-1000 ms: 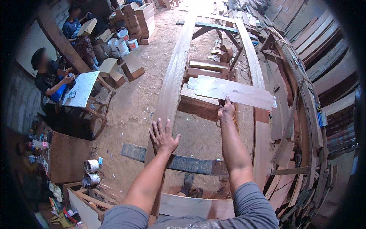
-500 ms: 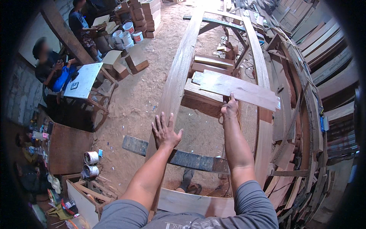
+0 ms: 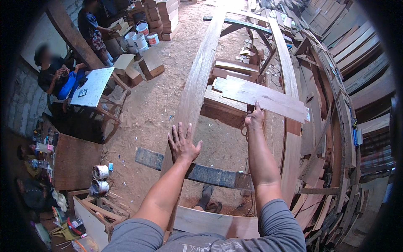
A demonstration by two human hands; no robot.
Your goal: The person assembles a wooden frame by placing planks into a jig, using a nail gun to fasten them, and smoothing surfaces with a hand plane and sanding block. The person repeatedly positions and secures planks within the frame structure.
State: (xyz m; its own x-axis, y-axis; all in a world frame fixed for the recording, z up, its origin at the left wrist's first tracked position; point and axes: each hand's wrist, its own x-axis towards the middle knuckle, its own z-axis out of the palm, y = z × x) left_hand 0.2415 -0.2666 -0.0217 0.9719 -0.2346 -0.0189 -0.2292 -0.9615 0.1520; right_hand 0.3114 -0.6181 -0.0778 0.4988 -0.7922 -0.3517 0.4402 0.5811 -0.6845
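Observation:
My left hand (image 3: 183, 147) lies flat with fingers spread on the left long plank (image 3: 196, 84) of a large wooden frame. With my right hand (image 3: 254, 119) I grip the near edge of a pale wooden board (image 3: 262, 97), thumb on top and the other fingers hidden beneath. This board has notched, stepped ends and spans crosswise, its right end over the frame's right long plank (image 3: 289, 155). A dark support beam (image 3: 218, 177) runs under the frame on the near side. Closest to me, a broad wooden crosspiece (image 3: 210, 220) joins the long planks.
Stacked wooden blocks (image 3: 222, 110) sit on the sandy floor inside the frame. Piled planks (image 3: 369, 92) line the right side. At left are a white-topped table (image 3: 93, 90) with a seated person, another person standing behind, buckets (image 3: 140, 40), boxes (image 3: 151, 63) and paint cans (image 3: 100, 179).
The notched board's top catches more light now, as if slightly tilted. Both my hands keep nearly the same places. The standing person at the far left has shifted a little.

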